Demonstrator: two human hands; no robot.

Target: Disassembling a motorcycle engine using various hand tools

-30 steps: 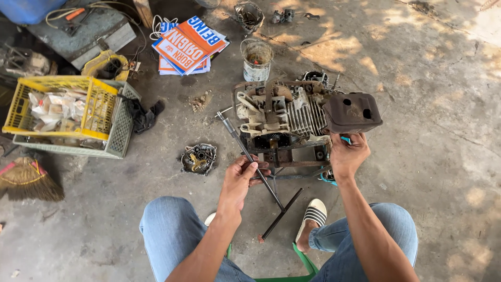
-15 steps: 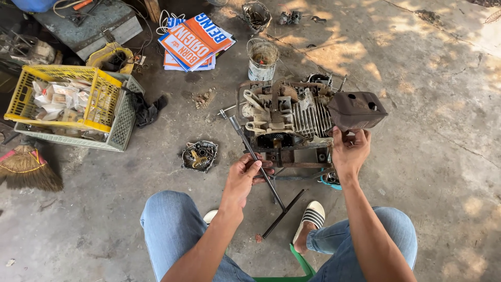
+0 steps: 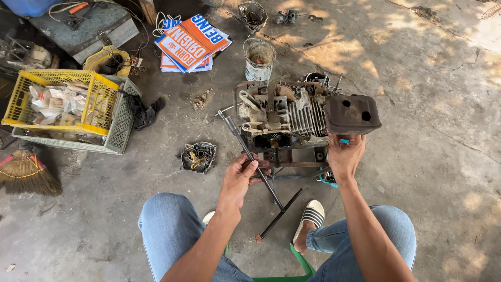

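Engine [image 3: 284, 115] sits on the concrete floor [image 3: 433, 172] just ahead of the seated person's knees, its dark rusty muffler [image 3: 352, 114] sticking out on the right.

Far left, a broom [image 3: 23, 175] lies by a yellow crate [image 3: 57, 99] stacked in a grey crate [image 3: 117, 133]; the yellow one is full of small pale packets. Behind them stands a grey-blue box [image 3: 86, 28] with cables and tools on top. A dark rag [image 3: 143, 112] lies beside the crates. Further back, a fanned stack of flat rectangular signs [image 3: 190, 42], orange with white lettering and blue edges, lies on the floor. Nearer, a small round engine cover [image 3: 197, 156] rests alone.

The left hand [image 3: 242, 177] is closed round a long T-handle wrench [image 3: 250, 156], which slants up to the engine's left side. A dirty paint tin [image 3: 259, 58] stands behind the engine. The right hand [image 3: 344, 156] presses against the engine's underside below the muffler, its grip pinching a small blue thing [image 3: 344, 141]; what it is I cannot tell. A striped sandal [image 3: 309, 219] shows between the jeans.

The floor is stained, cracked concrete, dappled with sunlight at top right.
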